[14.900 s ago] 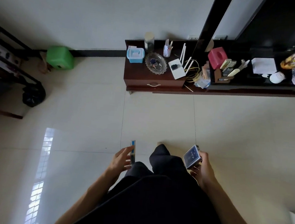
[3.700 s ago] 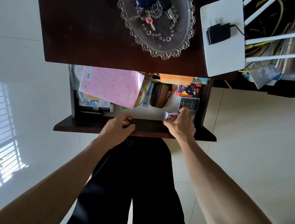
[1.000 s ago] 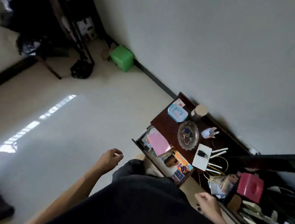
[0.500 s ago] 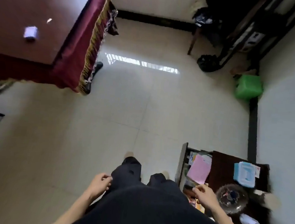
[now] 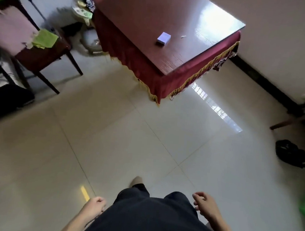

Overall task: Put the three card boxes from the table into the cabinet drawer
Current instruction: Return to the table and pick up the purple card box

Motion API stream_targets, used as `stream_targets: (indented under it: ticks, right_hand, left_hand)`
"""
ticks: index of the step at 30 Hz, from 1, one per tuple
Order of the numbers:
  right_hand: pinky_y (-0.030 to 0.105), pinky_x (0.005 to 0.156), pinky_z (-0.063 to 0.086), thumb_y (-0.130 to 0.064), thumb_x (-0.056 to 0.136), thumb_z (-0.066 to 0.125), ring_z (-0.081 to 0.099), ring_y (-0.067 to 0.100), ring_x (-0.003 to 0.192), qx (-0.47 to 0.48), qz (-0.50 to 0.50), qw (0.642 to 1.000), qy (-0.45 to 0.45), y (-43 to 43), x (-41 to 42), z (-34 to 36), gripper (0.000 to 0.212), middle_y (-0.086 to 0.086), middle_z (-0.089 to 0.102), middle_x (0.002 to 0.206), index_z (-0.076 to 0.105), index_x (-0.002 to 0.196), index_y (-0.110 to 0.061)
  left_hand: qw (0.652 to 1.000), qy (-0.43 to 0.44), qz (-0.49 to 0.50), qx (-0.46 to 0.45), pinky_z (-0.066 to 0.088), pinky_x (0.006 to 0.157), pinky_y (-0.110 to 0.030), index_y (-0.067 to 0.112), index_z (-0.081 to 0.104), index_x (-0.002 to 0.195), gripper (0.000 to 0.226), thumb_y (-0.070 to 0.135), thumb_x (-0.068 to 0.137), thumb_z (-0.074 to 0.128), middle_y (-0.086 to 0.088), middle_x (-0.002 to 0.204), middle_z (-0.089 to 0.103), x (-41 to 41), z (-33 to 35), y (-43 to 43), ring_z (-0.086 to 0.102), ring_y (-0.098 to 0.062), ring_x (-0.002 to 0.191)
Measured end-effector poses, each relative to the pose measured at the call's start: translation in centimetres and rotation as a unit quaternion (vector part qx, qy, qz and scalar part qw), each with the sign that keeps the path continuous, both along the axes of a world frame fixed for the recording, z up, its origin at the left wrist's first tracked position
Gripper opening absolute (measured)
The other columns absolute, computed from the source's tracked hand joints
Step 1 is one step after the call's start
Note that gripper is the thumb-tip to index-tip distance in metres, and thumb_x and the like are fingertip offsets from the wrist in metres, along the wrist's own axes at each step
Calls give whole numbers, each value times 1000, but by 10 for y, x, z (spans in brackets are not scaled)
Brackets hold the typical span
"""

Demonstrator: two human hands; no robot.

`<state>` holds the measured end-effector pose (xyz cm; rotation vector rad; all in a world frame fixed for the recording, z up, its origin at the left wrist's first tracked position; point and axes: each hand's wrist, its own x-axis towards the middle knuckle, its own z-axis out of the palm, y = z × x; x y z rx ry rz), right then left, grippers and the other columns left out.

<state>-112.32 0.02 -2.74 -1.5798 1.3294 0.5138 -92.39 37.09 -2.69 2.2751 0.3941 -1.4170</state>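
Observation:
One pale card box (image 5: 163,38) lies flat on the dark red table (image 5: 141,18), toward its near right part. The table stands across the tiled floor, well ahead of me. My left hand (image 5: 94,208) hangs low by my left leg with its fingers curled shut and nothing in it. My right hand (image 5: 204,203) hangs by my right leg, fingers loosely apart, holding nothing. The cabinet and its drawer are out of view.
A red cloth with gold fringe (image 5: 168,83) hangs around the table's edge. A dark wooden chair (image 5: 43,57) with green cloth stands at the left. A black bag (image 5: 291,153) lies on the floor at the right. A tiny white scrap (image 5: 183,36) lies near the box.
My view has swung away from the open cabinet drawer to face the table. Both hands left the drawer and now hang by my legs, holding nothing.

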Motion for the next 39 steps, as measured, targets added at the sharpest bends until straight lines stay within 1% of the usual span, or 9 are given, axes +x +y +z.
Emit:
stream_targets:
  ticks: [6,9,12,18,21,26,32,35,39]
  right_hand:
    - [29,66,51,-23,95,64,70,23,74,-2,43,998,45,-15,59,0,13,13,76,87,71,97,-12]
    - [27,67,45,-21,96,65,67,15,82,2,78,995,69,-29,91,-7,9,9,75,97,70,94,-14]
    - [28,73,41,-15,95,65,63,23,91,12,121,987,101,-50,133,-17,6,12,71,99,67,94,-10]
    - [30,71,46,-15,95,63,65,25,83,11,203,975,93,-102,269,-40,14,12,73,88,72,94,-5]
    - [30,63,45,-13,96,60,61,26,65,17,206,977,58,-116,353,-40,17,14,68,74,71,93,0]
    - [26,57,46,-24,95,60,67,19,65,-5,233,972,-12,-113,486,-25,16,7,74,79,71,98,-13]
    - [24,57,46,-25,97,60,66,17,65,-10,193,981,-36,-92,587,-15,15,9,74,83,68,106,-14]
    - [24,56,46,-23,97,60,67,16,66,-12,149,989,-10,-81,601,-13,17,8,74,85,68,106,-12]
    - [31,69,52,-20,95,61,68,18,71,-7,90,996,25,-66,595,-14,16,9,75,87,71,102,-9]
  left_hand:
    - [996,-40,63,-53,40,59,-26,14,66,93,15,22,92,53,-3,75,64,107,0,-29,55,-17,61]
    - [991,-56,91,-76,43,56,-23,16,66,93,14,24,91,55,-1,78,66,155,-2,-54,57,-14,62]
    - [987,-65,118,-89,44,57,-23,21,66,95,14,29,90,56,-1,82,69,191,-2,-74,59,-13,65]
    - [980,-60,179,-69,45,65,-28,21,66,97,15,31,90,57,0,83,69,241,3,-85,59,-13,67]
    - [980,-58,186,-36,45,63,-26,27,67,93,14,34,88,57,5,81,70,257,6,-78,61,-11,66]
    - [977,-37,210,-6,43,64,-26,21,69,93,15,26,88,56,4,86,69,289,6,-61,60,-11,73]
    - [985,-7,173,-3,36,56,-22,13,64,85,20,15,96,48,-3,84,63,384,-6,-34,52,-11,66]
    - [990,-1,144,-1,32,48,-20,14,58,76,22,16,96,50,0,69,54,453,-9,-27,45,-11,55]
    - [989,-15,147,-18,34,46,-20,5,60,94,10,12,96,53,-8,70,57,556,-8,-46,47,-17,52]
